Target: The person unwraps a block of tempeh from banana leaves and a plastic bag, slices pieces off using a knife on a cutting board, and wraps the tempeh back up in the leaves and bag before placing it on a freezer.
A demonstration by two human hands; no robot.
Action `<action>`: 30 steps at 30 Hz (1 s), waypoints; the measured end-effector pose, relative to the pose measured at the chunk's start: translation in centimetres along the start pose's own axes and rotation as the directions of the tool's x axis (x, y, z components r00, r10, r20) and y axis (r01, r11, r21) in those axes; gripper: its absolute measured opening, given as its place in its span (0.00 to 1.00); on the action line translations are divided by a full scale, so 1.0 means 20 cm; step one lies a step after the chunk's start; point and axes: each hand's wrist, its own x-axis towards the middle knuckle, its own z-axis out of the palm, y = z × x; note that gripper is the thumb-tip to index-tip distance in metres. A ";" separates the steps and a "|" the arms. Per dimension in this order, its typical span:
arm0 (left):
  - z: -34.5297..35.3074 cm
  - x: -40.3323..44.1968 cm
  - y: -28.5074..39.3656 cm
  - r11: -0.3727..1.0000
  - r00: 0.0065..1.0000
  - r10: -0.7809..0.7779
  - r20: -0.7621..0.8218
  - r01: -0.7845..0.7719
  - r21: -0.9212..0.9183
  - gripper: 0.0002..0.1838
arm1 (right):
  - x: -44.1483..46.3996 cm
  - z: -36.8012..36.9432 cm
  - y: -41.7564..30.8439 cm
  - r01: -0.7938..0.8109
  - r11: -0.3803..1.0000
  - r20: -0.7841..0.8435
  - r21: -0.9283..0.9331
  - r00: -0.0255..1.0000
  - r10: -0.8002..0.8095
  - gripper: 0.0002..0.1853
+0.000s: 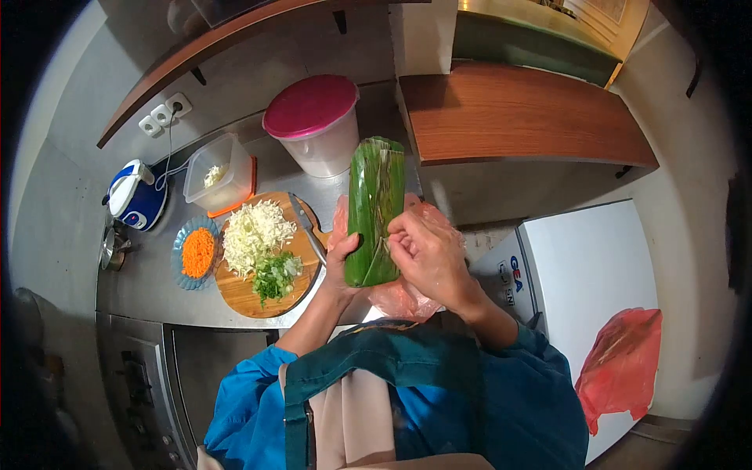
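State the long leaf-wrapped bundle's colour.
The bundle is green with brownish streaks, best seen in the head view.

The fingers of the left hand [338, 274] are hidden behind the green leaf bundle [374, 215], and its inside is covered by the leaf. What is pinched by the right hand [431, 262], if anything, is too small to be told. The pink plastic [406, 301] is partly blocked by bundle and hands. The tub's [323, 151] contents are concealed beneath its lid [312, 106]. The apron [376, 359] is cut off by the bottom edge.

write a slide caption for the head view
Hands at a leaf-wrapped bundle, chopped vegetables on a board nearby.
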 end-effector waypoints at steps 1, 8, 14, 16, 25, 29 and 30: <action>-0.01 0.00 0.01 1.000 1.000 -0.026 0.009 0.026 -0.014 0.37 | 0.00 0.00 0.00 0.030 0.999 0.004 -0.038 1.000 -0.030 0.07; -0.05 -0.02 0.00 0.992 0.997 -0.044 -0.066 0.051 0.113 0.40 | -0.01 0.02 0.01 0.104 0.973 -0.047 -0.204 0.992 -0.116 0.06; 0.09 -0.03 0.03 0.977 0.999 -0.004 0.047 -0.006 0.214 0.42 | 0.06 -0.01 0.05 0.046 0.995 -0.139 -0.084 0.989 -0.057 0.07; 0.10 -0.03 0.04 0.970 0.999 -0.008 0.034 -0.001 0.245 0.43 | 0.07 -0.02 0.04 0.036 0.993 -0.148 -0.110 0.988 -0.052 0.08; -0.12 -0.02 -0.01 0.735 0.986 0.150 0.079 -0.165 0.658 0.45 | 0.07 -0.04 -0.02 -0.028 0.972 -0.146 -0.232 0.989 -0.006 0.07; -0.08 -0.05 0.00 0.798 0.988 0.138 -0.069 -0.070 0.599 0.45 | 0.06 0.02 0.03 0.014 0.996 -0.126 -0.086 0.992 -0.025 0.09; -0.04 -0.06 0.00 0.834 0.987 0.128 -0.098 -0.053 0.549 0.45 | 0.08 0.03 0.04 0.003 0.999 -0.089 -0.054 0.996 -0.008 0.18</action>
